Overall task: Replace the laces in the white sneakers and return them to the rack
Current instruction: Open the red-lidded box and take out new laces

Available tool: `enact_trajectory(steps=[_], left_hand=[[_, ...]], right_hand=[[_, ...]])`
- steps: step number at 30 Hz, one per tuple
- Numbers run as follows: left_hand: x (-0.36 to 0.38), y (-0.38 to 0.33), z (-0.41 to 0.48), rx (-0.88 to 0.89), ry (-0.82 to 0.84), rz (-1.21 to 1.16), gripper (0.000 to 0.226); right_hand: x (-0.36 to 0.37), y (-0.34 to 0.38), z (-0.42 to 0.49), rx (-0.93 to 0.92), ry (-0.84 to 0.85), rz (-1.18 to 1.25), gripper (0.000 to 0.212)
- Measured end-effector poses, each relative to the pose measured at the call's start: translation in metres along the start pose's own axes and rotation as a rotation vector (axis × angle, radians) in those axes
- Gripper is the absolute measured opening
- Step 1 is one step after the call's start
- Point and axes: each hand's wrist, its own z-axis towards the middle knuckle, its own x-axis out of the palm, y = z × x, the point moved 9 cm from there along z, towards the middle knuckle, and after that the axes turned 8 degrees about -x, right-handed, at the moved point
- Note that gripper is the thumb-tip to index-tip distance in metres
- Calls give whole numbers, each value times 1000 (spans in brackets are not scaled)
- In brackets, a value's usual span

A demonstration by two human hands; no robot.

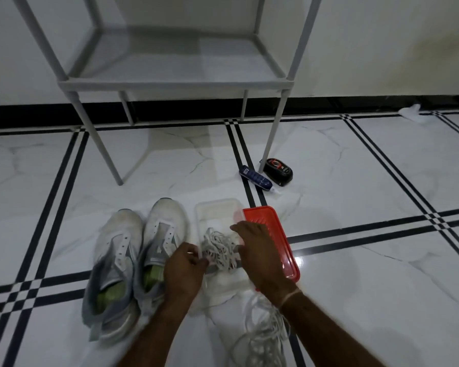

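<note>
Two white and grey sneakers (133, 250) lie side by side on the floor, toes away from me, with bare eyelets. To their right is a clear plastic box (217, 210) holding a bundle of white laces (219, 251). My left hand (184, 268) pinches the box's near left edge by the bundle. My right hand (257, 250) rests over the box's right side with fingers spread, touching the laces. Another tangle of white laces (260, 337) lies on a white cloth (223, 295) under my right forearm. The grey rack (175, 67) stands ahead against the wall.
A red lid (278, 234) leans under the box's right side. A blue bottle (255, 178) and a black shoe-polish case (278, 170) lie by the rack's front right leg. A crumpled white rag (411, 113) sits at the wall, far right. The floor is white tile with black stripes.
</note>
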Motion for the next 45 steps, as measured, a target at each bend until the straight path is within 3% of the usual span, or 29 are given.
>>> enact_trajectory(steps=[3, 7, 11, 14, 17, 19, 22, 27, 30, 33, 35, 39, 42, 45], left_hand=[[4, 8, 3, -79, 44, -116, 27], [12, 7, 2, -84, 96, -199, 27], [12, 5, 5, -59, 106, -194, 27], [14, 3, 4, -62, 165, -267, 25], [25, 4, 0, -84, 233, -338, 26], [31, 4, -2, -75, 251, -373, 25], [31, 0, -5, -50, 250, -380, 40], [27, 2, -8, -56, 249, -415, 56], [26, -3, -13, -32, 246, -410, 42], [33, -10, -20, 0, 333, -438, 27], [30, -10, -17, 26, 274, -402, 28], [18, -11, -5, 129, 78, -216, 57], [15, -20, -1, 158, 13, -146, 53], [17, -26, 4, 172, -14, -123, 50]], right_hand=[[-15, -64, -20, 335, -213, 86, 55], [-9, -135, -42, 747, -32, -71, 71], [-6, -163, -50, 844, -58, 125, 63], [-19, -142, -39, 717, -109, 496, 33], [-34, -86, -21, 474, -86, 612, 14], [-22, -53, -15, 352, -10, 620, 23], [-3, -36, -11, 288, 57, 418, 51], [1, -42, -5, 191, 83, 215, 54], [5, -45, -6, 187, 108, 47, 78], [20, -41, -11, 243, 129, 26, 103], [26, -38, -12, 269, 99, 66, 101], [23, -38, -8, 263, 24, 113, 90], [23, -43, -8, 278, -17, 158, 97], [23, -54, -9, 297, -85, 264, 88]])
